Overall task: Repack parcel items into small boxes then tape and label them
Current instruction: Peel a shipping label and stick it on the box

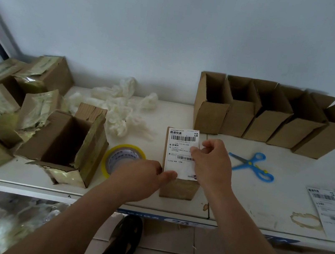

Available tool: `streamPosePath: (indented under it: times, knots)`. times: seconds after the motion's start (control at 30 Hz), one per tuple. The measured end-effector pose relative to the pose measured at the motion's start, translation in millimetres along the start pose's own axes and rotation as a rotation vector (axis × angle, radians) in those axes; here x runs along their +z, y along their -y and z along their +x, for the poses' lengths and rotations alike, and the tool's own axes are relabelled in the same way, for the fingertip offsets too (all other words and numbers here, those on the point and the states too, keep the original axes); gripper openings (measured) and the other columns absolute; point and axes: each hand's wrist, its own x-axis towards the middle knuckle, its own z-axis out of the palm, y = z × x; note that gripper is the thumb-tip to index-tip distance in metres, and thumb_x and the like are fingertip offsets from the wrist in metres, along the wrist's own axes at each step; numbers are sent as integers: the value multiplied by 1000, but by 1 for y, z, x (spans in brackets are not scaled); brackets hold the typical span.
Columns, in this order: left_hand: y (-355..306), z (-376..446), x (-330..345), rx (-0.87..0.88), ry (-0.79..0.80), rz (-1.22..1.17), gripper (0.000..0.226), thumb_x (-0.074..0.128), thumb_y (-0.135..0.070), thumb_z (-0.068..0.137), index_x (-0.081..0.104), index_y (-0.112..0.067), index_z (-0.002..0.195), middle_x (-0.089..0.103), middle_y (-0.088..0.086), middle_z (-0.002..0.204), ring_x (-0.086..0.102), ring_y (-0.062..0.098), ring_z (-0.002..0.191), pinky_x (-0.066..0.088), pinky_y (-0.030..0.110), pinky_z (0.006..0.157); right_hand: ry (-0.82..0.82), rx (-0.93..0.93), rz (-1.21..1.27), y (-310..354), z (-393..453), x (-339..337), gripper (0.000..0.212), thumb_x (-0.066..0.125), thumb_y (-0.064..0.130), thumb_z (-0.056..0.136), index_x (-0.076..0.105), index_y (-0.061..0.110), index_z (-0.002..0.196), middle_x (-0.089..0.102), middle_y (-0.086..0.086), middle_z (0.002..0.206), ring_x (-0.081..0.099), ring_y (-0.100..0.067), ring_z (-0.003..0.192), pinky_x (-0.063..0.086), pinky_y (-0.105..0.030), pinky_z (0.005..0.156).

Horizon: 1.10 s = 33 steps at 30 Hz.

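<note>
Label [181, 151], white with barcodes, covers the small box [178, 188]; both hands' grip pinches its edges.

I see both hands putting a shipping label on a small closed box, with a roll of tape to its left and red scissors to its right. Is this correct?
Not quite: the head view shows the scissors are blue, not red. The rest holds: the left hand and right hand are putting the shipping label on the small closed box, with the roll of tape to its left.
</note>
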Motion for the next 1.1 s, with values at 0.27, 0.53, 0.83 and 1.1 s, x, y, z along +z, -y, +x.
streamPosePath:
  times: [0.27, 0.53, 0.83, 1.1]
  knots:
    - [-2, 1, -5, -11, 99, -8, 56, 28, -68, 94, 51, -22, 74, 55, -1, 71, 56, 14, 70, 50, 34, 73, 182, -304, -452, 23, 26, -1, 73, 44, 68, 89, 32, 25, 147, 30, -1, 153, 31, -23, 139, 33, -46, 111]
    - [-3, 0, -6, 9, 127, -17, 49, 28, -64, 97, 47, -24, 75, 52, -3, 74, 51, 10, 68, 46, 32, 68, 342, -417, -899, 37, 50, 23, 76, 10, 73, 91, 45, 27, 140, 46, -6, 141, 39, -29, 130, 32, -49, 103]
    - [-7, 0, -6, 67, 104, 24, 50, 26, -55, 102, 54, -14, 96, 45, -6, 76, 60, 27, 97, 42, 30, 75, 356, -389, -860, 35, 52, 26, 64, 14, 65, 97, 50, 24, 131, 57, -7, 119, 52, -28, 112, 44, -46, 95]
    - [-5, 0, -5, -9, 139, -103, 49, 29, -62, 98, 47, -20, 78, 47, -6, 73, 57, 18, 80, 41, 29, 70, 362, -392, -913, 38, 64, 25, 73, 9, 68, 96, 54, 21, 129, 57, -7, 120, 50, -27, 114, 40, -48, 99]
